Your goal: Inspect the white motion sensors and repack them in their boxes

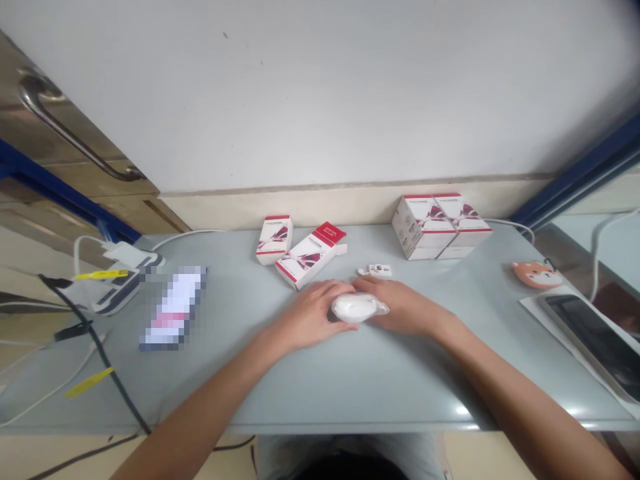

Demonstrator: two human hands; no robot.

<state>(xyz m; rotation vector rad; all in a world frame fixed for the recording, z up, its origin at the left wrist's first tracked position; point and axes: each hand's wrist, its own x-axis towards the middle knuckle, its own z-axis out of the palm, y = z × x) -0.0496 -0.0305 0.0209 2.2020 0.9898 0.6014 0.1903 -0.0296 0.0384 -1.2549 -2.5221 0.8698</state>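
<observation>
Between my two hands is a smooth white oval object (pixel 356 307) in a clear plastic wrapper, held just above the table; its exact kind does not show. My left hand (pixel 315 313) grips its left end, thumb in front and fingers behind. At the wrapper's right end, my right hand (pixel 397 305) is closed on it, with its fingertips partly hidden. Just beyond the hands lie small white parts (pixel 379 270). A white and red carton (pixel 307 260) with a red end flap lies behind my left hand. A similar carton (pixel 274 241) is left of it.
Several bundled cartons (pixel 433 230) stand at the back right. A phone (pixel 173 310) and a power strip (pixel 125 283) with cables are on the left. An orange animal-face case (pixel 536 274) and a dark-screened device (pixel 595 340) lie on the right. A wall (pixel 340 100) closes the back.
</observation>
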